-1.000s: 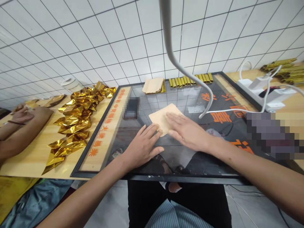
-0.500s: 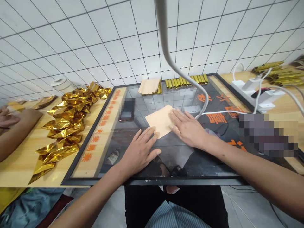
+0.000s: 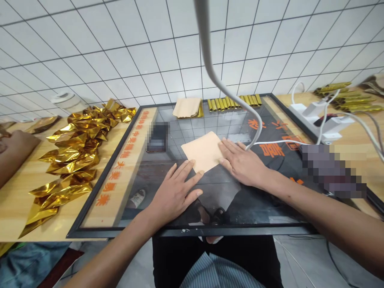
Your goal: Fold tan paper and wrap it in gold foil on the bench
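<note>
A square sheet of pale peach paper [image 3: 204,150] lies flat and turned cornerwise on a dark glass panel [image 3: 168,192] with a black frame. My left hand [image 3: 174,192] rests palm down at the sheet's lower left edge, its fingers spread and a couple of fingertips touching the paper. At the right corner, my right hand [image 3: 240,162] lies flat with fingers stretched out, the tips on or against the paper's edge. Neither hand grips anything. Behind the sheet stands a stack of similar paper [image 3: 187,108] with gold showing at its side.
Several gold paper rolls [image 3: 234,103] line the panel's back edge. Folded gold foil pieces [image 3: 72,156] heap up at left, near another person's arm [image 3: 18,154]. A phone [image 3: 157,137] lies on the glass. A white cable [image 3: 228,92] hangs down; a power strip [image 3: 315,120] sits right.
The view has shifted slightly. My right hand has slid a little outward, toward the paper's right corner, while my left hand stays nearly in place. The sheet remains flat.
</note>
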`<state>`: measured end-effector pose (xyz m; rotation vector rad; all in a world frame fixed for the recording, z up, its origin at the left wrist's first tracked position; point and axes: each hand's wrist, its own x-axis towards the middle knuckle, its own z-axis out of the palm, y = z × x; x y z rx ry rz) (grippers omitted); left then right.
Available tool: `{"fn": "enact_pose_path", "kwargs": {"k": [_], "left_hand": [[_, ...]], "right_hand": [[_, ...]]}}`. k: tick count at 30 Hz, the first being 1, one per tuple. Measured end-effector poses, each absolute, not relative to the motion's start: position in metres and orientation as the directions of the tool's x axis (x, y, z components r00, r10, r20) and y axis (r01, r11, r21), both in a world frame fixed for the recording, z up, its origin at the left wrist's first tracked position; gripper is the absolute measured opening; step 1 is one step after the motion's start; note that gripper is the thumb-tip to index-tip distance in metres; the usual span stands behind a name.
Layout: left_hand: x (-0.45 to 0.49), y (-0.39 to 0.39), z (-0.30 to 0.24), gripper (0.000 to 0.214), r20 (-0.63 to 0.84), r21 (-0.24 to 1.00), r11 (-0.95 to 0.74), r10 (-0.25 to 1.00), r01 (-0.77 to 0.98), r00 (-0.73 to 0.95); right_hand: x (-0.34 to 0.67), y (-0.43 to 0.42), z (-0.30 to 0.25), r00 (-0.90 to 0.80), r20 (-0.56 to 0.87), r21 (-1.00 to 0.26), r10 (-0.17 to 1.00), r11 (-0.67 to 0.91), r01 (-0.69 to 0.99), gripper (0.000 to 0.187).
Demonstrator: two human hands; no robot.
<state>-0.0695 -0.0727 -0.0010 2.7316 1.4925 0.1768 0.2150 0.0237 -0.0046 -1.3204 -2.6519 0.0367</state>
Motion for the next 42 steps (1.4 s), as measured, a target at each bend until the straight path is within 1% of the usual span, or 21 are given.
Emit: {"fn": "enact_pose_path", "kwargs": {"k": [3, 6, 8, 11, 14, 16, 19, 21, 22, 23, 24, 27, 28, 30, 32, 33, 35, 36, 37, 40, 42], "left_hand": [[-0.071, -0.072, -0.003, 0.052, 0.098, 0.081, -0.541, 0.840, 0.837, 0.533], [-0.071, -0.072, -0.005, 0.054, 0.112, 0.086, -0.548, 0.835, 0.832, 0.539], [-0.071, -0.073, -0.006, 0.054, 0.119, 0.089, -0.550, 0.834, 0.831, 0.539], [-0.069, -0.073, -0.005, 0.054, 0.120, 0.082, -0.543, 0.838, 0.836, 0.533], [-0.068, -0.073, -0.005, 0.053, 0.124, 0.079, -0.537, 0.841, 0.840, 0.526], [-0.068, -0.073, -0.005, 0.054, 0.131, 0.083, -0.537, 0.841, 0.839, 0.525], [-0.068, -0.073, -0.006, 0.053, 0.139, 0.079, -0.543, 0.837, 0.836, 0.530], [-0.068, -0.074, -0.007, 0.053, 0.139, 0.076, -0.542, 0.837, 0.837, 0.529], [-0.067, -0.074, -0.007, 0.054, 0.139, 0.077, -0.540, 0.838, 0.838, 0.527], [-0.067, -0.075, -0.007, 0.054, 0.140, 0.080, -0.537, 0.840, 0.840, 0.524], [-0.067, -0.075, -0.006, 0.054, 0.143, 0.085, -0.535, 0.842, 0.841, 0.521], [-0.066, -0.075, -0.006, 0.053, 0.163, 0.102, -0.530, 0.843, 0.842, 0.512], [-0.066, -0.075, -0.005, 0.052, 0.172, 0.108, -0.529, 0.844, 0.842, 0.508], [-0.066, -0.075, -0.006, 0.051, 0.182, 0.121, -0.524, 0.847, 0.843, 0.500], [-0.067, -0.075, -0.006, 0.051, 0.177, 0.128, -0.521, 0.849, 0.844, 0.497], [-0.067, -0.074, -0.007, 0.051, 0.171, 0.129, -0.521, 0.850, 0.844, 0.498], [-0.067, -0.074, -0.007, 0.052, 0.162, 0.126, -0.523, 0.849, 0.843, 0.503], [-0.066, -0.074, -0.008, 0.052, 0.161, 0.125, -0.523, 0.849, 0.843, 0.503], [-0.066, -0.075, -0.007, 0.052, 0.161, 0.125, -0.521, 0.850, 0.844, 0.501], [-0.066, -0.075, -0.006, 0.051, 0.153, 0.125, -0.515, 0.854, 0.848, 0.497], [-0.066, -0.075, -0.005, 0.050, 0.152, 0.123, -0.519, 0.852, 0.846, 0.501]], "right_hand": [[0.201, 0.005, 0.001, -0.602, 0.187, -0.100, 0.777, 0.624, 0.775, 0.078], [0.183, -0.025, 0.000, -0.717, 0.203, -0.151, 0.667, 0.745, 0.650, 0.078], [0.183, -0.032, -0.003, -0.747, 0.190, -0.190, 0.637, 0.770, 0.609, 0.075], [0.200, -0.014, -0.005, -0.716, 0.149, -0.167, 0.682, 0.731, 0.661, 0.070], [0.216, 0.015, 0.004, -0.647, 0.095, -0.083, 0.756, 0.654, 0.752, 0.074], [0.211, 0.023, 0.012, -0.627, 0.109, -0.066, 0.771, 0.635, 0.770, 0.075], [0.185, 0.019, 0.015, -0.742, 0.124, -0.126, 0.659, 0.752, 0.647, 0.079], [0.172, 0.019, 0.010, -0.795, 0.066, -0.191, 0.603, 0.790, 0.583, 0.081], [0.170, 0.024, 0.007, -0.803, 0.044, -0.206, 0.595, 0.792, 0.575, 0.081], [0.170, 0.032, 0.004, -0.800, 0.029, -0.208, 0.599, 0.786, 0.582, 0.079], [0.173, 0.043, 0.002, -0.778, 0.033, -0.202, 0.628, 0.766, 0.610, 0.078], [0.189, 0.077, 0.005, -0.664, 0.022, -0.121, 0.747, 0.662, 0.740, 0.074], [0.192, 0.084, 0.009, -0.659, -0.002, -0.095, 0.752, 0.656, 0.749, 0.073], [0.192, 0.086, 0.015, -0.659, 0.008, -0.056, 0.752, 0.658, 0.751, 0.073], [0.184, 0.072, 0.017, -0.708, 0.057, -0.064, 0.704, 0.710, 0.701, 0.076], [0.179, 0.063, 0.016, -0.744, 0.081, -0.089, 0.663, 0.748, 0.657, 0.077], [0.170, 0.049, 0.011, -0.824, 0.065, -0.156, 0.563, 0.821, 0.549, 0.076], [0.168, 0.047, 0.008, -0.839, 0.058, -0.179, 0.541, 0.832, 0.524, 0.075], [0.168, 0.049, 0.005, -0.836, 0.055, -0.185, 0.545, 0.829, 0.528, 0.075], [0.174, 0.071, 0.001, -0.750, 0.068, -0.127, 0.658, 0.751, 0.648, 0.077], [0.179, 0.085, 0.004, -0.709, 0.048, -0.088, 0.703, 0.710, 0.699, 0.079]]}}
